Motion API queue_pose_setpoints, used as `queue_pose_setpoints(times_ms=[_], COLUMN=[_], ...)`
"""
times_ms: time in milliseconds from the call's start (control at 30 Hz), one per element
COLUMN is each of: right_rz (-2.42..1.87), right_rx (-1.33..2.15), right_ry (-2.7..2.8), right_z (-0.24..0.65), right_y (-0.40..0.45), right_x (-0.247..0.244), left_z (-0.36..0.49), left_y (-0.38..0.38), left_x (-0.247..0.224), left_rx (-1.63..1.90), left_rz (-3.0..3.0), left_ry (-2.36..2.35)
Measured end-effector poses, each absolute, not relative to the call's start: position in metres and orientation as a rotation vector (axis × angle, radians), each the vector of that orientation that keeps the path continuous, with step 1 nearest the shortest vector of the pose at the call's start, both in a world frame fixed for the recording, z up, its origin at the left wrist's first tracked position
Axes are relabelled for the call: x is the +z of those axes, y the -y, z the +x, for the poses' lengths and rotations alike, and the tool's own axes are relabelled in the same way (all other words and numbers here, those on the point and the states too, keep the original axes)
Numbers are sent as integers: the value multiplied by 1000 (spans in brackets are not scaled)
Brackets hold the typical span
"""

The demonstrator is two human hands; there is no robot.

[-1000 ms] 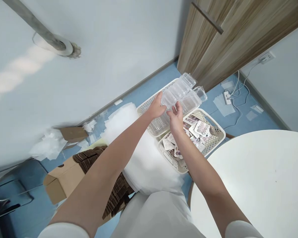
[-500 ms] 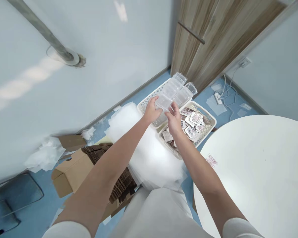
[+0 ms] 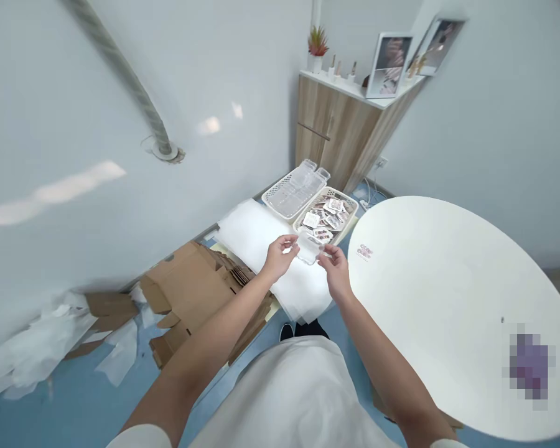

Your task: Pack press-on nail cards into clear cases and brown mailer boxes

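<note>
A small clear plastic box is held between my two hands, over the stack of white sheets. My left hand grips its left edge with the fingertips. On its right edge, my right hand pinches it between thumb and fingers. Just beyond are two white baskets: one basket holds clear plastic boxes, the other basket holds a pile of printed cards. A small pink patterned piece lies on the white round table.
Flattened brown cardboard boxes lie at the left, with crumpled white sheets on the floor beyond. A wooden cabinet bearing a plant and picture frames stands behind the baskets. A pixelated patch covers part of the table's right side.
Both hands have come back from over the left basket toward my body, now with one clear box between them. The view has tilted up, showing the cabinet top and more of the table.
</note>
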State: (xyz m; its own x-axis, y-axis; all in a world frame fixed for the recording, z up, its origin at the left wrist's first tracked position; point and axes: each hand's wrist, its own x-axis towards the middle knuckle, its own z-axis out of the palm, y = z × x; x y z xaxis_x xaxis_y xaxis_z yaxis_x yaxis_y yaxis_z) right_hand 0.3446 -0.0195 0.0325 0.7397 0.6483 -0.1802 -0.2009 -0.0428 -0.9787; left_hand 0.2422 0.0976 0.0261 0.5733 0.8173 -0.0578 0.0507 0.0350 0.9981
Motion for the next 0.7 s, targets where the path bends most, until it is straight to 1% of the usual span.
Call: queue_pose_setpoints(times_ms=[133,267,433,700], right_rz=[-1543,-1647,-1673,-1687], right_rx=[674,582,619,536], right_ry=[397,420,483,330], right_z=[328,331,345,373], right_y=[82,132,181,260], right_x=[32,40,54,56], left_z=[222,224,251,318], left_y=[-52,-22,13,77], left_x=[22,29,44,52], left_rx=[548,369,141,-75], left_rz=[1343,1392,1505,1511], left_ry=[-704,-558,-303,-84])
